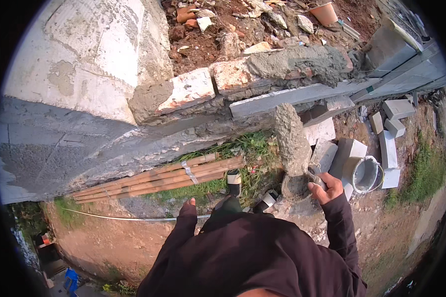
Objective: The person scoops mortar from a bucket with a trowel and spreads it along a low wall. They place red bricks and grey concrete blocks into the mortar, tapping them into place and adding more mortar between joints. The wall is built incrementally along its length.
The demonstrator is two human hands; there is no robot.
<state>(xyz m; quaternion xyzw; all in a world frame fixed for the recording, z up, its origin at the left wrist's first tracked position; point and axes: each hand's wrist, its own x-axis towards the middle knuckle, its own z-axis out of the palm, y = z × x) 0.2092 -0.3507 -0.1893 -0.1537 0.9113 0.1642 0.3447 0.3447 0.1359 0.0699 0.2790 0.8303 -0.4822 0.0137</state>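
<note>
My right hand (326, 188) grips the handle of a trowel (291, 141) whose blade is loaded with grey mortar and held up just below the top of a low brick wall (203, 89). A heap of wet mortar (302, 62) lies on the wall's top course, to the right of two whitish bricks. My left hand (188, 207) hangs near my body with only fingertips showing past the dark sleeve; it holds nothing that I can see.
A bundle of bamboo poles (163, 175) lies on grass at the wall's foot. Grey blocks (389, 128) and a metal bucket (366, 174) sit at the right. Rubble and an orange pot (325, 12) lie beyond the wall. A thin white line (119, 217) runs across the ground.
</note>
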